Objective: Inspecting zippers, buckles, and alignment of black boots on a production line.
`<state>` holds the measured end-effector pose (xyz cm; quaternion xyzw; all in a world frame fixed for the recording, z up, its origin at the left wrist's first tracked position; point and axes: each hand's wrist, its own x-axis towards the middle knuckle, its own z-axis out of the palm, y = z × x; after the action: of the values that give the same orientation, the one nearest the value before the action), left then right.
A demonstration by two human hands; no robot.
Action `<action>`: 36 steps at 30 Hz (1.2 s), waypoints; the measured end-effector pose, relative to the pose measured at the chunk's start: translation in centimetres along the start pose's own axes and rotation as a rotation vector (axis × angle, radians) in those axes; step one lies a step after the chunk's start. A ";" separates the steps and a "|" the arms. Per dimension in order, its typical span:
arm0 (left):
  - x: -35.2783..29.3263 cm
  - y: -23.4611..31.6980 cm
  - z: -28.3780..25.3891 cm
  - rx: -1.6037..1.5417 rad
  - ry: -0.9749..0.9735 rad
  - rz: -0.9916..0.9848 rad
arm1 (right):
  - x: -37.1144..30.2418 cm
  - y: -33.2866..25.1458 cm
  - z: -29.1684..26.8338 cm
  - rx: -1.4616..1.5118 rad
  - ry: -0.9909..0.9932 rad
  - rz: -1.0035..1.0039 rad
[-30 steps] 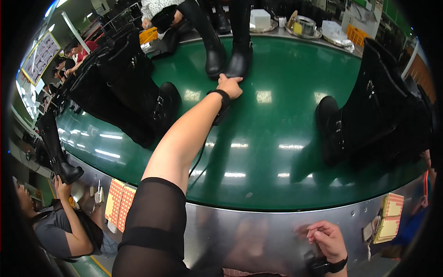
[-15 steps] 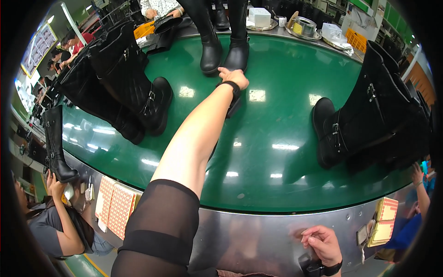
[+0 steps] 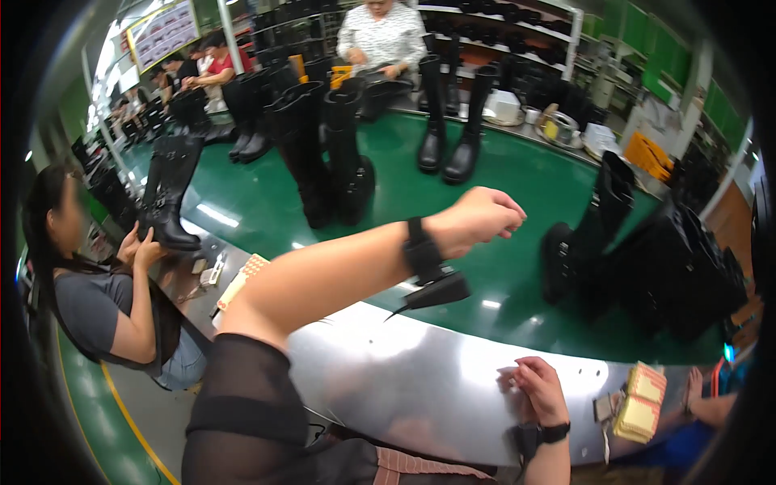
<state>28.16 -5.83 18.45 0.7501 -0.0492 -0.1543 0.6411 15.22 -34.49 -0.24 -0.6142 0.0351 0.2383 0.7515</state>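
My left hand (image 3: 473, 220) is in the air over the green table top (image 3: 396, 202), its fingers bent and held together with nothing seen in them. A black strap with a small dark box circles that wrist. Beyond it, a pair of tall black leather boots (image 3: 462, 153) stands upright, apart from my fingers. Low over the steel front edge (image 3: 388, 347) is my right hand (image 3: 540, 390), loosely bent, thumb and fingers a little apart, holding nothing visible. It too wears a dark wrist strap. Tall black boots with buckles (image 3: 343, 153) stand to the left.
More black buckled boots (image 3: 598, 214) crowd the right side. Yellow printed label sheets (image 3: 640, 404) lie at the front right edge. At left a person (image 3: 105, 299) handles a black boot (image 3: 170, 194); across the table another person (image 3: 380, 40) works. A metal pot (image 3: 559, 127) stands far right.
My left hand has come away from the toes of the far boots, its elbow now bent. The view has swung left and upward. My right hand stays near the steel edge.
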 end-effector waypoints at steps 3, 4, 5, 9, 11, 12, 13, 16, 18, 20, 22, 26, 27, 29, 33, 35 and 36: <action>-11.5 5.0 -0.2 -0.059 -0.028 0.171 | 0.8 -0.4 1.6 -0.004 -0.114 -0.033; -14.5 6.6 -0.1 -0.053 -0.003 0.225 | 0.9 -0.2 1.6 -0.005 -0.109 -0.039; -16.7 7.6 0.0 -0.108 0.029 0.258 | 0.3 -0.6 1.9 0.026 -0.076 -0.030; -22.2 5.8 -0.9 -0.226 0.115 0.310 | -3.4 -4.2 2.5 -0.378 -0.136 -0.287; -23.3 2.0 -1.4 -0.222 0.185 0.180 | -7.0 -8.2 3.8 -0.512 -0.134 -0.405; -22.9 -0.8 -1.7 -0.239 0.176 0.102 | -9.0 -10.3 4.0 -0.653 -0.050 -0.517; -22.8 -4.0 -1.7 -0.252 0.192 0.021 | -10.0 -11.8 4.1 -0.727 0.023 -0.627; -22.9 -11.0 -2.1 -0.417 0.165 -0.213 | -11.1 -16.6 3.4 -0.945 0.342 -0.853; -22.6 -13.8 -1.7 -0.493 0.113 -0.260 | -10.2 -19.6 2.2 -1.024 0.599 -1.001; -22.3 -15.7 -1.7 -0.536 0.088 -0.290 | -8.1 -22.2 0.2 -1.196 0.695 -1.021; -21.4 -17.4 -1.5 -0.552 0.036 -0.298 | -5.5 -23.7 -4.2 -1.356 0.709 -1.051; -21.2 -21.4 -2.2 -0.673 0.111 -0.362 | -0.2 -24.6 -6.7 -1.583 0.846 -0.967; -21.3 -21.9 -2.2 -0.693 0.116 -0.349 | 0.7 -24.8 -6.4 -1.673 0.888 -0.869; -21.8 -22.7 -2.6 -0.735 0.124 -0.322 | 1.4 -25.7 -4.8 -1.759 0.933 -0.766; -22.1 -23.3 -2.7 -0.805 0.164 -0.289 | 3.1 -27.6 1.3 -1.839 0.720 -0.642; -22.0 -22.8 -2.5 -0.808 0.149 -0.291 | 4.3 -27.2 3.6 -1.912 0.686 -0.672; -21.9 -22.5 -2.3 -0.801 0.158 -0.309 | 4.5 -27.6 4.4 -1.928 0.610 -0.543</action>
<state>5.33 6.16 0.40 0.4501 0.1765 -0.1976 0.8528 29.23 -32.63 24.33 -0.9744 -0.1206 -0.1765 -0.0691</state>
